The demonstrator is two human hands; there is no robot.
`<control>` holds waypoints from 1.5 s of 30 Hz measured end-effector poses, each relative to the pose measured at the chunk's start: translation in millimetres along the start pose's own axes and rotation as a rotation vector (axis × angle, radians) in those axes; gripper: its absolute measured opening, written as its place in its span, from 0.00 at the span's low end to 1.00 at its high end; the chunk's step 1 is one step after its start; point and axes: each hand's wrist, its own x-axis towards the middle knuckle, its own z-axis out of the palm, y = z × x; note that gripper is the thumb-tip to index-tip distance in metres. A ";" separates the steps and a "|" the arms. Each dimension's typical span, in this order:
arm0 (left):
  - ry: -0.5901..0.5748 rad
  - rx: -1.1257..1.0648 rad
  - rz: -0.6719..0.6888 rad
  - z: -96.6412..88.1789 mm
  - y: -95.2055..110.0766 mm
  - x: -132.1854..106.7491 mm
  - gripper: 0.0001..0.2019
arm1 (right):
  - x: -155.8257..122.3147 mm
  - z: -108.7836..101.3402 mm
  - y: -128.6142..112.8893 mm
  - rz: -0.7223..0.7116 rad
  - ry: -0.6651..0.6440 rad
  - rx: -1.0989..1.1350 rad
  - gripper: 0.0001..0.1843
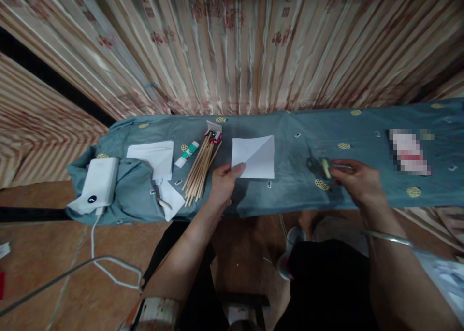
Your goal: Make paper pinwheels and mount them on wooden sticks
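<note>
While the left hand [223,180] steadies the white paper sheet [255,152] by its near-left corner, the right hand [357,180] is well apart, off to the sheet's right. Left thumb on top of the paper, fingers tucked beneath: a corner pinch. Right fingertips pinch a small pale green piece [326,168]; blur and a dark smear beside it leave its identity uncertain. That piece stands roughly lengthwise away from the wearer, at the left of the right fingers, with a bare stretch of teal cloth [290,176] between it and the paper. Left hand plainly the nearer to the sheet, being in contact; from the right fingers the sheet lies leftward and slightly farther off.

Sheet: near-square, so no marked long axis. A diagonal line runs from the thumb's corner to the far-right corner, the near-right half shaded greyer, the other half brighter. Edges straight, surface unmarked. Wooden sticks [198,171] and a glue stick [186,154] lie to its left.
</note>
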 end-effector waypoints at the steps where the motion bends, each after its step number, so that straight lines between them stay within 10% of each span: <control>1: -0.001 0.006 0.009 -0.2 1.1 0.5 0.17 | -6.0 13.7 -5.0 0.021 -0.039 0.035 0.16; 12: 0.008 0.139 0.041 -0.4 3.2 10.2 0.13 | -50.4 97.5 -34.4 0.183 -0.414 0.673 0.23; 45: 0.005 -0.011 -0.093 19.4 -12.5 12.2 0.15 | -48.8 114.4 -31.4 0.166 -0.347 0.676 0.18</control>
